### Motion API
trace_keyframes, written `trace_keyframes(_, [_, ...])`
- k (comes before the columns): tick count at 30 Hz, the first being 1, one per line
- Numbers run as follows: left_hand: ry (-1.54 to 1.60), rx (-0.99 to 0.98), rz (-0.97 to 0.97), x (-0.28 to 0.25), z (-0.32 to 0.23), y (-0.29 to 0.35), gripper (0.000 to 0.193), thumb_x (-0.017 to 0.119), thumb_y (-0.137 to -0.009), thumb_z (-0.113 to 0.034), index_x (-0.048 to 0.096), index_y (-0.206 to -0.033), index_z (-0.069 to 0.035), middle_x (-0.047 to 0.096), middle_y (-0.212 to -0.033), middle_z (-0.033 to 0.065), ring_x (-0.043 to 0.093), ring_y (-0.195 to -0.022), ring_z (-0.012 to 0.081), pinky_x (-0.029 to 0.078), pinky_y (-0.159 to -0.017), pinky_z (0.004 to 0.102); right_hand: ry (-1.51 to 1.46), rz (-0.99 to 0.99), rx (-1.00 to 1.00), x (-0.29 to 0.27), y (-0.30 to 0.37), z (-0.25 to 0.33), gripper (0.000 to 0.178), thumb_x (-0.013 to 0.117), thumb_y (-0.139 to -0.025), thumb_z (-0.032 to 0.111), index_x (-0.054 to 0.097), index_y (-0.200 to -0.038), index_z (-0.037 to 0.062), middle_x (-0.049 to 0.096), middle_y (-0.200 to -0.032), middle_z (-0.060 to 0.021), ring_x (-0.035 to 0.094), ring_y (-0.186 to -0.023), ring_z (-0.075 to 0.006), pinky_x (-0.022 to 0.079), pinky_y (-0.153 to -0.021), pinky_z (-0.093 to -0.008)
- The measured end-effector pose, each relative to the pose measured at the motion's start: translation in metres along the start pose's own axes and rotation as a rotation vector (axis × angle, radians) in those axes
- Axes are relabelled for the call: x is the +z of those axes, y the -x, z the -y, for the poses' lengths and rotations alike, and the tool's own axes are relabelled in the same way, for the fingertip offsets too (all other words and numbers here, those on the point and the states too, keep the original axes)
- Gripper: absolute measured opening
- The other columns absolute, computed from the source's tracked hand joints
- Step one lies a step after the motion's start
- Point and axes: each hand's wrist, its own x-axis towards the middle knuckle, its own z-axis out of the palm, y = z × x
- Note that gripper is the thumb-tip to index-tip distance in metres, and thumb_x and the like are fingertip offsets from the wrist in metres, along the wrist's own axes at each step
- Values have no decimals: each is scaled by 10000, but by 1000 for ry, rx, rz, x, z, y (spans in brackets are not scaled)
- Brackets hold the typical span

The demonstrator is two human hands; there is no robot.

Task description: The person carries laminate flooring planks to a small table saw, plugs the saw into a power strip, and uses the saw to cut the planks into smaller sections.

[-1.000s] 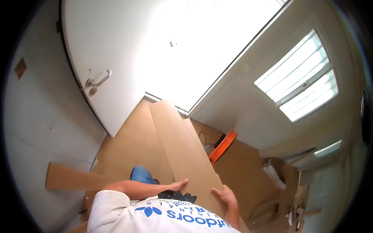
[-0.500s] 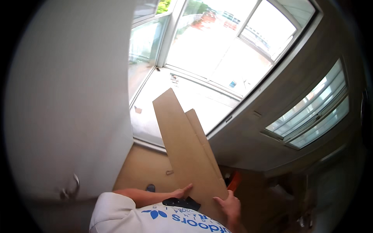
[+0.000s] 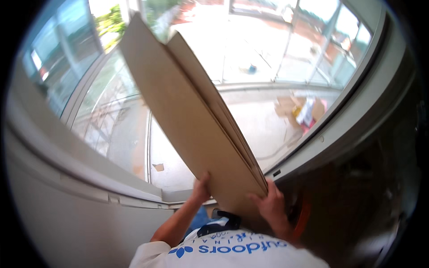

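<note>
Bright daylight floods through a tall glazed door (image 3: 250, 49) with pale frames. Beyond it lies a paved terrace (image 3: 263, 120) strewn with cardboard scraps (image 3: 286, 105). A white wall (image 3: 67, 214) stands left; the right side is dark.

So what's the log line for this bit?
left hand: grips left edge of cardboard sheets | right hand: grips right edge | sheets: flat stack, tilted up toward glass doors
</note>
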Motion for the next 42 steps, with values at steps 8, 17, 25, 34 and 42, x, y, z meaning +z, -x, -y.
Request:
trace_keyframes(8, [-121, 364, 221, 13, -217, -167, 641, 686, -833, -440, 473, -1334, -101, 534, -1312, 84, 495, -1227, 296, 438, -1010, 494, -248, -160, -171, 72, -216, 33, 612, 778, -769, 337, 447, -1211, 74, 632, -926, -166, 645, -801, -345, 514, -696, -416])
trace_keyframes(17, [-403, 462, 438, -1, -356, -420, 693, 848, -684, -431, 569, -1189, -47, 592, -1177, 53, 600, -1035, 231, 526, -892, 409, -473, -385, -132, 211, -415, -8, 678, 844, -705, 278, 422, -1198, 81, 624, -976, -145, 627, -862, -344, 501, -767, -407])
trace_keyframes(25, [-648, 491, 355, 81, -347, -602, 781, 855, -660, -489, 532, -1153, 23, 595, -1060, 61, 600, -976, 193, 508, -854, 353, -650, -451, 117, 276, -535, -85, 605, 787, -787, 325, 423, -1181, 45, 613, -958, -158, 630, -839, -327, 504, -741, -395])
trace_keyframes(34, [-1011, 372, 379, 163, -313, -823, 644, 845, -678, -495, 620, -1003, 12, 635, -928, 32, 595, -865, 143, 468, -783, 299, -636, 32, 75, 286, -698, -244, 521, 597, -918, 395, 409, -1205, 3, 637, -946, -205, 616, -886, -416, 490, -757, -446])
trace_keyframes(42, [-1294, -262, 398, 179, -214, -1002, 575, 859, -674, -456, 653, -951, 3, 647, -848, 7, 596, -756, 106, 488, -673, 261, -574, 593, 302, 221, -783, -449, 466, 511, -939, 314, 460, -1292, 14, 640, -1065, -213, 607, -999, -395, 461, -867, -469])
